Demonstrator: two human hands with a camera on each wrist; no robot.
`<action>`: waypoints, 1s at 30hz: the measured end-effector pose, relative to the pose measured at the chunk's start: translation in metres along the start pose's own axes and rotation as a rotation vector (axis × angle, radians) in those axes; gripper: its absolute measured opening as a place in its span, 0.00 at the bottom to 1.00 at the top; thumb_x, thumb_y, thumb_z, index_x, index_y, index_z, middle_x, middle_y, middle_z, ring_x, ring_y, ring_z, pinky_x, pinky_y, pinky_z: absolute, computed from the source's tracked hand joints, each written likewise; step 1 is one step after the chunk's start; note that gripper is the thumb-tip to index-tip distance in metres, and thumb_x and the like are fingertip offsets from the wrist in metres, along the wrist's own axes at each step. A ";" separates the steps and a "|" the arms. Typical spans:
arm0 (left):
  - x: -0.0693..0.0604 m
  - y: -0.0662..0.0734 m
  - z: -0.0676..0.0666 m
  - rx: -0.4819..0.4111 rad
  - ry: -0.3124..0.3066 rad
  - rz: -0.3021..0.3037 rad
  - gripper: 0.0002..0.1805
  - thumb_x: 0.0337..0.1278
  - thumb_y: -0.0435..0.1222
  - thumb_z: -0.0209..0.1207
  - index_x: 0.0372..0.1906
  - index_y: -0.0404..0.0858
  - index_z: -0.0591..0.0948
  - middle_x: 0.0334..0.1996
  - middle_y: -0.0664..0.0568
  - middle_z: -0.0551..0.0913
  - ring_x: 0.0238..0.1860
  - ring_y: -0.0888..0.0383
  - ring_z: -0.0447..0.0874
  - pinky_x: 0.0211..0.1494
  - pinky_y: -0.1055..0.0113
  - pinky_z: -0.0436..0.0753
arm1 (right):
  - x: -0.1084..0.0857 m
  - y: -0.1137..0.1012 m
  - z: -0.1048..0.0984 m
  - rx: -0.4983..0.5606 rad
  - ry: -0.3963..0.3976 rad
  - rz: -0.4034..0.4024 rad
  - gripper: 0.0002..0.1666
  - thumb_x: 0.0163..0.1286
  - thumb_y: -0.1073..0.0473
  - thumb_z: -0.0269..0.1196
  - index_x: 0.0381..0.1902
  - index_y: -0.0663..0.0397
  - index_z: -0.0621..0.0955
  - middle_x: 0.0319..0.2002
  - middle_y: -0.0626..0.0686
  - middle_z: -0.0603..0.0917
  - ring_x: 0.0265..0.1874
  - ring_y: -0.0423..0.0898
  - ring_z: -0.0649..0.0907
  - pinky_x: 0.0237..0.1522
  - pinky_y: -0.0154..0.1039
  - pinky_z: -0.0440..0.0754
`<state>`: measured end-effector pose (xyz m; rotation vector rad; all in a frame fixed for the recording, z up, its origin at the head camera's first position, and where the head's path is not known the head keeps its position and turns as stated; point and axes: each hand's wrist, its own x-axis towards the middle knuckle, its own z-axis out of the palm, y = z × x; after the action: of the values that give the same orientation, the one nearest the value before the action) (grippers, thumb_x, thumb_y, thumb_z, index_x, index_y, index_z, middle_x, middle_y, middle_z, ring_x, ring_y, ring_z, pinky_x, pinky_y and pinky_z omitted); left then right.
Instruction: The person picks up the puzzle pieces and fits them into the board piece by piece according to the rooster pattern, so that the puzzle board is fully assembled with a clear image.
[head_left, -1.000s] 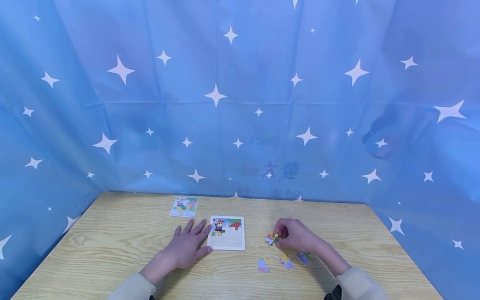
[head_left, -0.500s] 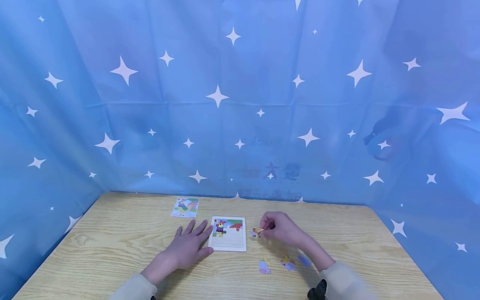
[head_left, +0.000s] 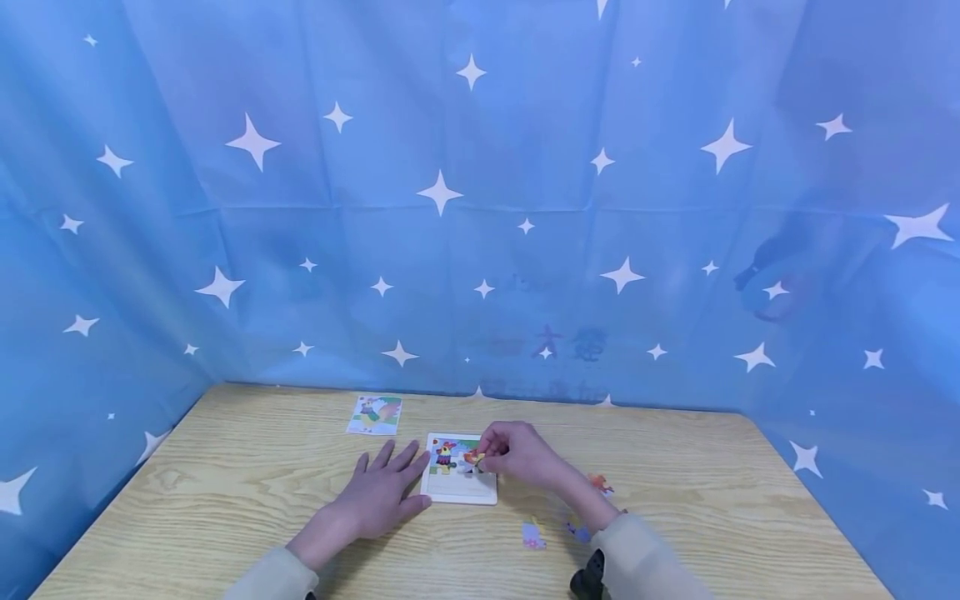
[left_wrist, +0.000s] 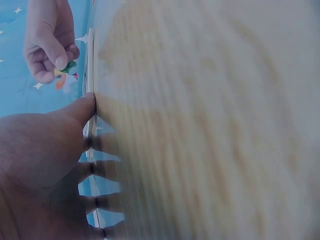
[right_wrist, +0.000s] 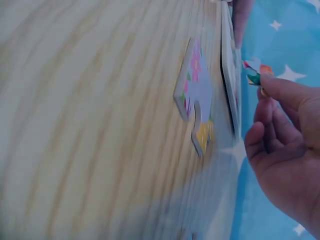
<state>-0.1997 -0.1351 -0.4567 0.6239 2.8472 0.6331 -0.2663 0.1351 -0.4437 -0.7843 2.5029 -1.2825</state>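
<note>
A white-rimmed puzzle tray (head_left: 462, 497) lies flat on the table, with joined rooster pieces (head_left: 444, 454) along its upper part. My left hand (head_left: 380, 497) rests flat at the tray's left edge, fingers spread straight; in the left wrist view the thumb touches the rim. Over the tray's right side, my right hand (head_left: 523, 454) pinches a colourful jigsaw puzzle piece (right_wrist: 255, 72) between thumb and fingertips. That piece shows orange, green and white, and is held above the tray in both wrist views. Whether it touches the pieces below cannot be told.
A picture card (head_left: 374, 415) of the rooster lies behind the left hand. Loose pieces lie right of the tray: a lilac and yellow piece (head_left: 533, 534), a purple piece (head_left: 578, 530) partly behind the sleeve, and an orange piece (head_left: 600, 483). A starry blue curtain (head_left: 480, 208) stands behind.
My right hand has picked up the puzzle piece from the table on the right and carried it left to over the tray. The left hand stays in place.
</note>
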 end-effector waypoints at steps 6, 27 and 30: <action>0.001 0.002 -0.001 0.015 0.007 -0.014 0.38 0.75 0.56 0.54 0.78 0.40 0.66 0.79 0.42 0.59 0.78 0.31 0.48 0.70 0.25 0.51 | 0.008 0.001 0.006 -0.027 -0.027 -0.037 0.04 0.70 0.69 0.67 0.41 0.59 0.86 0.32 0.46 0.83 0.31 0.42 0.80 0.34 0.35 0.78; -0.001 0.002 0.001 0.003 0.014 -0.004 0.37 0.75 0.55 0.54 0.78 0.39 0.66 0.79 0.41 0.59 0.78 0.31 0.47 0.70 0.25 0.51 | 0.012 0.001 0.014 -0.174 -0.038 -0.059 0.08 0.72 0.70 0.64 0.43 0.55 0.87 0.30 0.43 0.81 0.28 0.39 0.75 0.33 0.35 0.74; 0.000 0.000 0.001 -0.001 0.019 0.005 0.37 0.75 0.55 0.54 0.78 0.39 0.66 0.79 0.41 0.59 0.78 0.31 0.47 0.70 0.25 0.50 | 0.012 0.001 0.014 -0.150 -0.034 -0.059 0.06 0.71 0.70 0.65 0.40 0.55 0.86 0.30 0.43 0.82 0.29 0.39 0.78 0.33 0.35 0.77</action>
<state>-0.1989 -0.1344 -0.4579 0.6284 2.8638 0.6445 -0.2706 0.1200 -0.4524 -0.9117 2.5903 -1.0992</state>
